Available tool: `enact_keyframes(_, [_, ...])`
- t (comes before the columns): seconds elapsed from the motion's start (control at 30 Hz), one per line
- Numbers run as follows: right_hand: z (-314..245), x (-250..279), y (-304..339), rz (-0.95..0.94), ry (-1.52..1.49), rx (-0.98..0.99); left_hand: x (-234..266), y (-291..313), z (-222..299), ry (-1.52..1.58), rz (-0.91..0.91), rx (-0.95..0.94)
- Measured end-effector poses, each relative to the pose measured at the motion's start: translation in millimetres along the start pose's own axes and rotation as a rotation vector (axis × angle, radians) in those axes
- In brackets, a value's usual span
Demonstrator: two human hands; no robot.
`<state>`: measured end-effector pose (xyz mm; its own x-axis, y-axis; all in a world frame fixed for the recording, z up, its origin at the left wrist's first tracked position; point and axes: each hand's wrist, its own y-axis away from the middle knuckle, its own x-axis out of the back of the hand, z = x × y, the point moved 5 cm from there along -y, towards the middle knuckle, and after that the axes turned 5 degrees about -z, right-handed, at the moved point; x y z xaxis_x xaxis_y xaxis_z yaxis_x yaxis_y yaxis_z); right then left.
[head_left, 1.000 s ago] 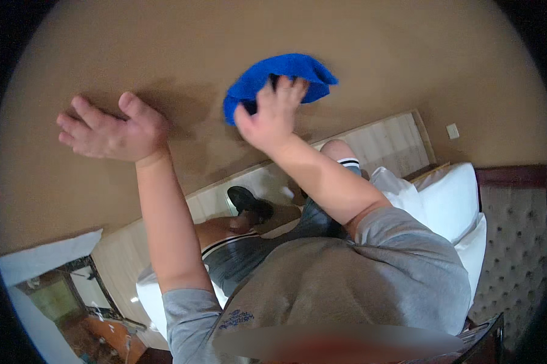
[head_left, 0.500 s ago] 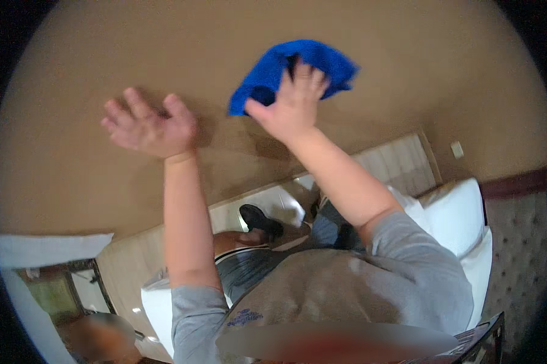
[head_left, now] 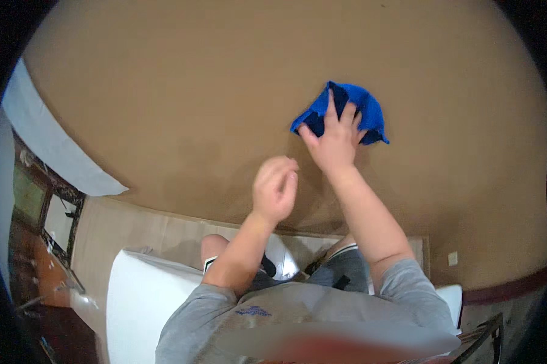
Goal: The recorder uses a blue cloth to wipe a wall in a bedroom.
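Observation:
My right hand [head_left: 337, 142] presses a bright blue cloth [head_left: 370, 112] against the brown wall [head_left: 194, 91]. Its fingers are spread over the bunched cloth, with dark folds between them. Lower and to the left, my left hand [head_left: 275, 188] is held in front of the wall, its fingers curled in toward the thumb. Nothing shows in that hand, and it is apart from the cloth.
A white-covered piece [head_left: 140, 291], perhaps a bed, lies at the lower left. White fabric [head_left: 61, 136] hangs along the left, beside dark furniture [head_left: 73, 330]. A small pale wall plate [head_left: 453, 259] is at the lower right, above a dark red strip [head_left: 510, 285].
My right hand and the blue cloth have shifted right and lower in view. My left hand has come down and right, its spread fingers now curled. The whole view has tilted.

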<state>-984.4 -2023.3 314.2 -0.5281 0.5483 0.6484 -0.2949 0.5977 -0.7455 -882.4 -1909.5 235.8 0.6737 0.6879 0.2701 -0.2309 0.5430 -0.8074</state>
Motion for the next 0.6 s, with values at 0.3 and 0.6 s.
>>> enact_keyframes(0.3, [-53, 26, -3, -0.277, -0.2, 0.418, -19, -51, 14, -0.366, -0.201, 0.018])
enact_keyframes(0.6, [45, 37, -10, 0.065, -0.642, 0.54, -37, -121, -2, -0.705, 0.184, 0.047])
